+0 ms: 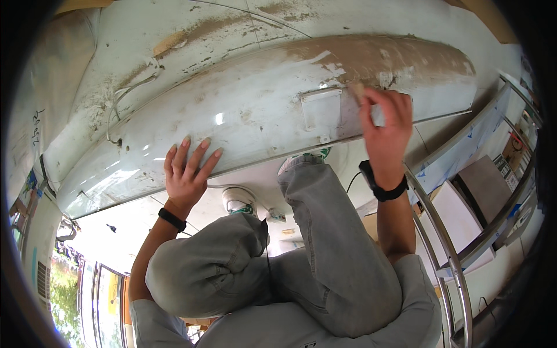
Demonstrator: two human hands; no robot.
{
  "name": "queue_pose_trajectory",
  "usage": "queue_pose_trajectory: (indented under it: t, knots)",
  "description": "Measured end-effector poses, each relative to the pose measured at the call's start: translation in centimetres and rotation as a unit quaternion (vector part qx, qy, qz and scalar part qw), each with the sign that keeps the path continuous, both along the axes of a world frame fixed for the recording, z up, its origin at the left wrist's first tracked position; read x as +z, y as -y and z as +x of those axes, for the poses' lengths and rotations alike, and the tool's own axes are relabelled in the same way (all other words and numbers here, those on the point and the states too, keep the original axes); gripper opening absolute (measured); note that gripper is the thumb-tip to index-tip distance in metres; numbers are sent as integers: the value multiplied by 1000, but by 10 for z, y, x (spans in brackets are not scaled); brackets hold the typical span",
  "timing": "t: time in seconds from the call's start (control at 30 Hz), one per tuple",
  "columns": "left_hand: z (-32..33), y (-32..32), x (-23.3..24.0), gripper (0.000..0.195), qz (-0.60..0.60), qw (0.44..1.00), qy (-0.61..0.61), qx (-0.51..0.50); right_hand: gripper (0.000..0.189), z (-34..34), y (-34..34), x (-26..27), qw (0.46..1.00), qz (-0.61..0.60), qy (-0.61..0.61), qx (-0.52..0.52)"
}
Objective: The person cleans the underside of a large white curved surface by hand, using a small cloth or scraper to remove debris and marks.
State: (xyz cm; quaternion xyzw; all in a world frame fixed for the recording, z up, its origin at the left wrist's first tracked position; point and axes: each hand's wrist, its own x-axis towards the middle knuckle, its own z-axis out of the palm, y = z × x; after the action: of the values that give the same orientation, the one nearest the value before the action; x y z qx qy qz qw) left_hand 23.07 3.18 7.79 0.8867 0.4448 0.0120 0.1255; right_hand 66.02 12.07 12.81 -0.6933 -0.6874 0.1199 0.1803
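Note:
A long, curved whitish panel (243,117), smeared with brown grime on its upper right part, lies across the floor before me. My left hand (188,174) rests on its near edge with fingers spread, holding nothing. Between the thumb and fingertips of my right hand (386,115) is a small tan piece (357,90), blurred, against the panel at the border of the brown area. A rectangular flap or plate (322,108) sits in the panel just left of that hand. What the tan piece is made of cannot be told.
A bent cable or tube (126,93) comes off the panel's far left. Brown dirt (217,26) marks the tiled floor beyond. At right stand a curved metal tube frame (439,235) and boxes (483,187). My shoe (238,200) is close to the panel's near edge.

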Motion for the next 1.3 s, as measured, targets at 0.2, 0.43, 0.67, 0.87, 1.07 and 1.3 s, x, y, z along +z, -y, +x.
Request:
queue_pose_trajectory:
  t: [0.2, 0.43, 0.67, 0.87, 1.07, 1.3]
  knots:
    - [-2, 1, -2, 74, -4, 1000, 0, -7, 18, 11, -9, -7, 998, 24, 51, -18]
    - [-2, -1, -1, 75, -7, 1000, 4, -10, 19, -22, -7, -16, 997, -4, -72, -4]
    - [-1, -1, 0, 67, 15, 1000, -3, 10, 14, 4, -32, -17, 999, 1, 42, -5]
    - [1, -4, 1, 66, 16, 1000, -9, 2, 10, -9, -38, -17, 999, -29, -13, 20]
    - [-2, -1, -3, 68, 11, 1000, 12, -4, 8, 21, -50, -12, 995, -39, 88, -4]
    - [-2, -2, -2, 65, 11, 1000, 9, -7, 8, -14, -45, -17, 997, -61, -22, 50]
